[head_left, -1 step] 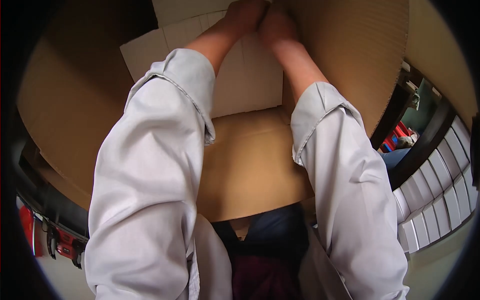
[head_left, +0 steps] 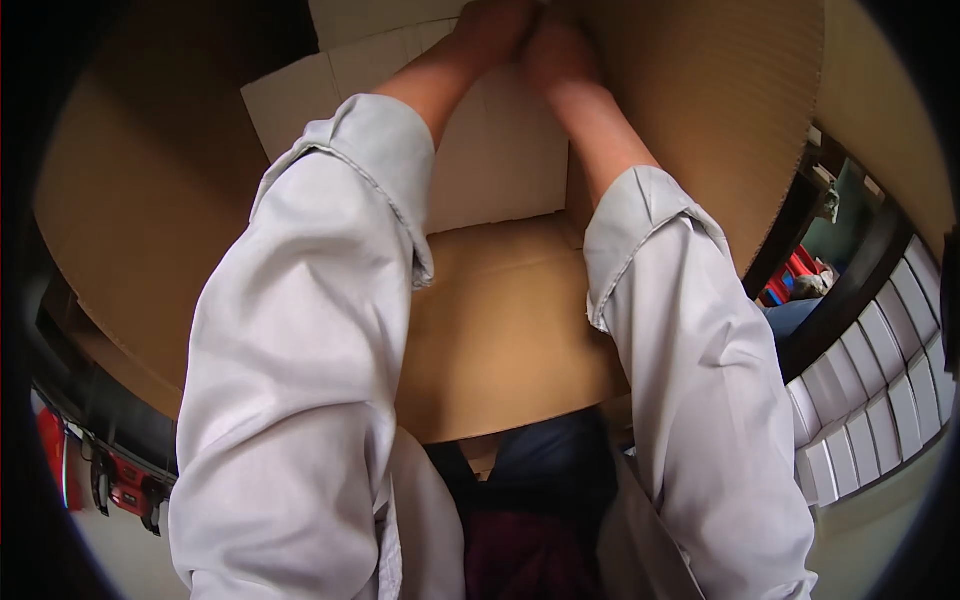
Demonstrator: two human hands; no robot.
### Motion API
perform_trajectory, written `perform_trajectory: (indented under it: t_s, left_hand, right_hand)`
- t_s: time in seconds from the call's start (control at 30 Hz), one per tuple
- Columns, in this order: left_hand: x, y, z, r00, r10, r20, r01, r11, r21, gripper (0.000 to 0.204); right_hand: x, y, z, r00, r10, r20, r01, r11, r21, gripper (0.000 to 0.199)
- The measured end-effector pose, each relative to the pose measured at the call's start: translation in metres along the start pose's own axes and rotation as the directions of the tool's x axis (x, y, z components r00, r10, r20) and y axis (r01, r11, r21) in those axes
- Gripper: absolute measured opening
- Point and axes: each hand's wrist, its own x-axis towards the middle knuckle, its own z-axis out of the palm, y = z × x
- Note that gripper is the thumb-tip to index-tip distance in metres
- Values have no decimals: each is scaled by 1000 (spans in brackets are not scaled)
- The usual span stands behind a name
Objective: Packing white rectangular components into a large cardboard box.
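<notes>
A large brown cardboard box [head_left: 500,330] fills the view, flaps spread. Deep inside, the left hand [head_left: 490,30] and right hand [head_left: 555,50] meet against a pale cardboard insert [head_left: 500,150]; their grip cannot be told. White slatted panels [head_left: 870,400] curve at right, red tools [head_left: 125,485] lower left.

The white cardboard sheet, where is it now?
In the head view, the white cardboard sheet lies top centre inside the brown box, under both forearms.
</notes>
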Motion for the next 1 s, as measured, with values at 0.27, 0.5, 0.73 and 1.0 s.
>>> perform_trajectory:
  t_s: [0.27, 0.5, 0.73, 1.0]
  left_hand:
    - [0, -2, 4, 989, 31, -147, -50, 990, -132, 30]
    - [1, -9, 6, 996, 30, -88, -39, 993, -107, 31]
    - [3, -7, -5, 996, 3, 94, -10, 997, 79, 36]
    - [-5, 9, -8, 998, -20, 51, 18, 999, 45, 39]
  right_hand:
    - [-22, 38, 6, 950, -312, 19, 312, 949, -38, 38]
    - [-30, 23, 2, 977, -202, 74, 208, 975, -77, 40]
    - [-80, 53, 13, 971, -239, -6, 237, 966, -106, 62]
    - [-89, 50, 4, 993, -115, 31, 118, 987, -105, 70]
